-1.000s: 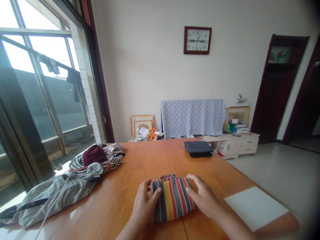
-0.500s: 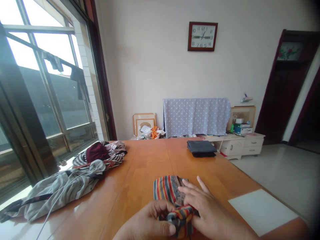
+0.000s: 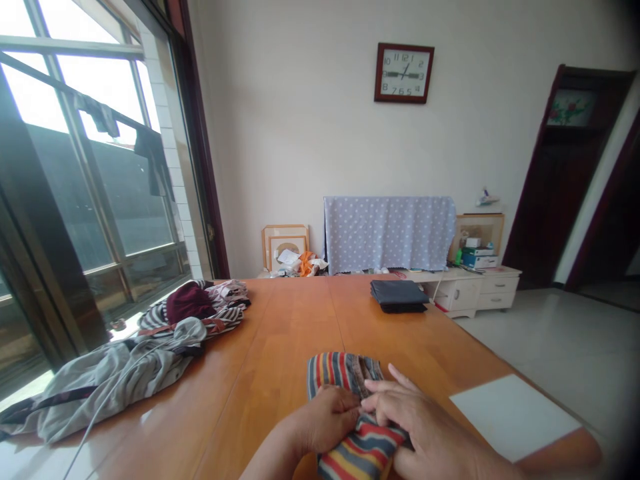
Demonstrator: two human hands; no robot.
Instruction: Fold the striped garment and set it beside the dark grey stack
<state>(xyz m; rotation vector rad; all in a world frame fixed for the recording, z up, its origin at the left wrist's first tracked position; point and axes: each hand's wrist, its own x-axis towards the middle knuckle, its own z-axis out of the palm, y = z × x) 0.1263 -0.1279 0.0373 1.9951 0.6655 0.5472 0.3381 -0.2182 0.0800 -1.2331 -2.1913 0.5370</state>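
Note:
A small striped garment in red, yellow, grey and blue lies on the wooden table in front of me, its near part folded over. A gathered brownish band runs along the right of its far part. My left hand presses on the middle of the cloth, fingers bent and closed at the fold. My right hand holds the garment's right side, its thumb by the folded edge and some fingertips on top near my left hand. Part of the cloth is hidden under both hands.
To the left on the table lie a grey garment with a cord and a heap with a maroon cloth. Folded dark cloths sit at the far right. A white sheet is near the right edge.
My left hand has moved forward from the rolled near edge onto the middle of the garment. The near part now lies flatter, with its stripes spread out. My right hand stays at the right side.

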